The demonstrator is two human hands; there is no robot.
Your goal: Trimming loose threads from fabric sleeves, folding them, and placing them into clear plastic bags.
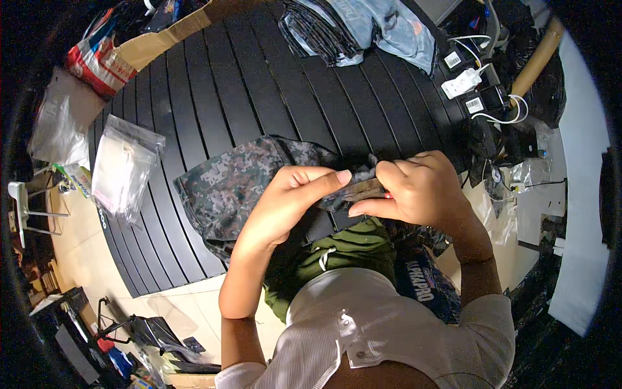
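Observation:
A camouflage garment (227, 175) with a pixel pattern in grey, green and brown lies across the near part of the black slatted table (194, 97). Its right end is gathered and lifted between my two hands. My left hand (288, 198) is closed on that edge, the thumb pressed on top and pointing right. Curled over the cloth at the other side is my right hand (421, 191), its thumb stretched toward the left. A tiny red spot shows at the right hand's fingers; what it belongs to is hidden.
Folded blue jeans (363, 32) are stacked at the far edge. Clear plastic bags (126, 165) lie on the left side, near an open cardboard box (165, 42). White cables and a white plug adapter (463, 83) sit at the far right. A white stool (39, 211) stands on the floor.

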